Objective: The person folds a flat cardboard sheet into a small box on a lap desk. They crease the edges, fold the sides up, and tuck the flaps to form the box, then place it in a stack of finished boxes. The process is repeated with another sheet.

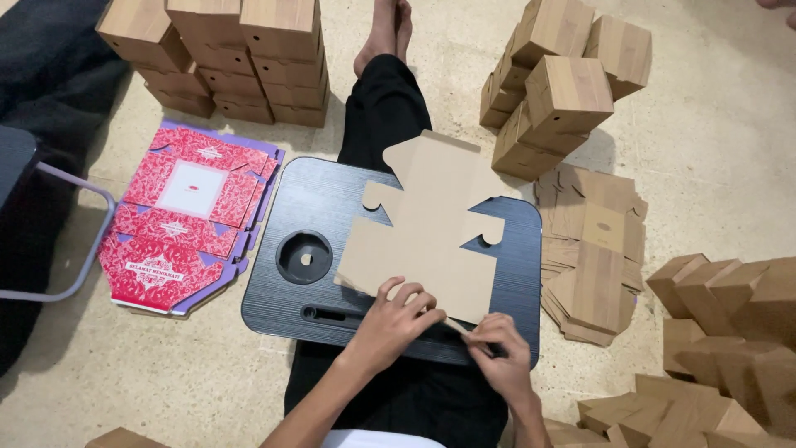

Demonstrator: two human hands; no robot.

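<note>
Head view: a flat cardboard blank (431,228) lies on a black lap table (315,199) across the person's legs. The left hand (394,319) presses down on the blank's near edge with fingers curled, palm over the card. The right hand (497,357) pinches the near right corner of the blank between thumb and fingertips; both hands are closed on the card, neither is spread wide.

Step in hand, as judged: folding the first near flap of the blank, at the start of forming one box. No panel stands upright yet; the far tabs lie flat.

The next move appears to call for holding the blank steady with the left hand and turning the pinched flap along its crease without tearing the corner.

Surroundings: folded boxes (564,91) are piled far right, and more are stacked far left (240,50). A stack of flat blanks (593,249) lies right of the table. Red printed sheets (186,220) lie on the floor (705,149) to the left.
</note>
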